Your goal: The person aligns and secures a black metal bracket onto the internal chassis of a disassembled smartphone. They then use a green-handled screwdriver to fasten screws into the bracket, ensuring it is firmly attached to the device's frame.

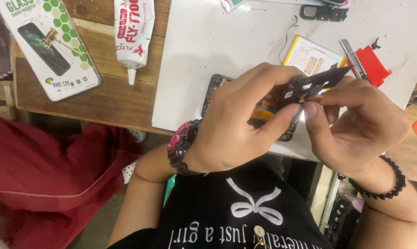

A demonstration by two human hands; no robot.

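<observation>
Both hands meet above the near edge of the white mat (pixel 208 50), fingers curled in. Left hand (pixel 238 122) and right hand (pixel 356 127) pinch one small dark part (pixel 316 82) between thumbs and fingertips. Part is flat and narrow; long axis runs approx. left to right, far end tilted up toward the red tool (pixel 373 64). Its lower edge is hidden by the fingers.

Under the hands lies a dark circuit frame (pixel 214 87), mostly covered; only its left edge and a bit near the right thumb show. An orange strip shows between the hands; can't tell what it joins.

Packages: flat white box (pixel 49 44) w/ green hexagon print and a phone picture, far left on the wooden table (pixel 111 99), lying at a slant. White tube (pixel 133 32) w/ red print next to it, nozzle pointing toward the person, top cut off. White-and-yellow label pack (pixel 310 57) on the mat, partly behind the part.

Left wrist: dark and pink watch (pixel 183 145). Right wrist: black bead bracelet (pixel 390 182). Items along the top edge are cut off, not identifiable.
</observation>
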